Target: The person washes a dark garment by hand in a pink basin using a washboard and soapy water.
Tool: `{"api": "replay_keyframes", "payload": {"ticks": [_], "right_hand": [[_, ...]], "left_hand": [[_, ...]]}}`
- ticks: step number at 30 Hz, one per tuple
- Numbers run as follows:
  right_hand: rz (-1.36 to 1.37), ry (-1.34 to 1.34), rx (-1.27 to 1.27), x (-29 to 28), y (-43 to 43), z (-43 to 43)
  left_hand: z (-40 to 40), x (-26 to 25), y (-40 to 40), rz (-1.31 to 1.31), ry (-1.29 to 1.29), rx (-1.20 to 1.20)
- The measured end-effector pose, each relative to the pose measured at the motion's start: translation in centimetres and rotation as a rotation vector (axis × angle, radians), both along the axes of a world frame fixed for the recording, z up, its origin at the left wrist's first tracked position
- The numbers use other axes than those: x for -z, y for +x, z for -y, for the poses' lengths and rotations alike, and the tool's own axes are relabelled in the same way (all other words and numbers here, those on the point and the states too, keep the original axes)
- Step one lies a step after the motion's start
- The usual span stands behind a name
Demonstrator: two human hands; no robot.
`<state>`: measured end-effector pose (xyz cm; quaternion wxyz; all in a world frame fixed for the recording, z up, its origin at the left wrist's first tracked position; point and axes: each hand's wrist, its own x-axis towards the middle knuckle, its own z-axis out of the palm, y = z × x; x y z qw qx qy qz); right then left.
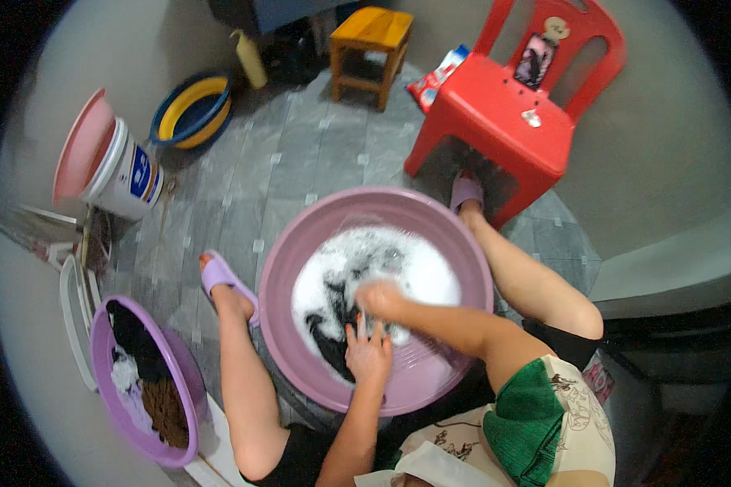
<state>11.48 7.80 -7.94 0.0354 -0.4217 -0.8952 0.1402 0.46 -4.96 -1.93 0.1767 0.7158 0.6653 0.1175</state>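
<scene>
A wide pink-purple plastic basin (278, 210) stands between my legs, with white suds (432, 274) over the water inside. Wet black cloth (326, 341) shows through the foam on the basin's left side. My left hand (368, 358) lies on the cloth near the basin's front, fingers apart and pointing away from me. Just beyond those fingertips is my right hand (381, 299), curled and blurred by motion. Foam and blur hide whether it grips anything. Moulded washboard ridges (420, 360) slope along the near right inside of the basin.
At left, a purple tub (195, 389) holds dark, brown and pale clothes. A white bucket (122, 182), a pink basin (76, 146) and a blue-yellow basin (158, 122) stand farther back. A wooden stool (371, 30) and a red plastic chair (493, 103) bearing a phone (533, 64) are beyond.
</scene>
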Motion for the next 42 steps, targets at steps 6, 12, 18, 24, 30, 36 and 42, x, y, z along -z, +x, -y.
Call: {"api": "replay_keyframes", "payload": {"ticks": [6, 12, 18, 24, 30, 36, 42], "right_hand": [[-0.057, -0.017, 0.417, 1.6, -3.0, -6.5], [-0.263, -0.053, -0.13, -4.6, -4.2, 3.0], [0.0, 0.072, 0.249, 0.0, 1.3, -7.0], [-0.104, -0.165, 0.741, -3.9, 0.6, -2.4], [-0.212, -0.092, 0.219, -6.0, 0.5, 1.6], [-0.058, 0.037, 0.34, 0.8, -2.2, -4.3], [-0.284, 0.031, 0.329, -0.9, -3.4, -3.8]], "left_hand": [[-0.4, -1.4, 0.4, 0.026, -0.021, -0.065], [0.3, -0.3, -0.9, 0.017, -0.057, -0.159], [-0.4, -1.1, 0.8, 0.039, -0.018, -0.121], [-0.3, -1.2, 0.1, 0.053, -0.014, -0.164], [-0.3, -1.0, 0.3, 0.042, -0.065, -0.151], [-0.4, -1.0, 1.0, 0.062, 0.043, -0.126], [-0.7, -0.1, 0.3, 0.1, -0.016, -0.208]]}}
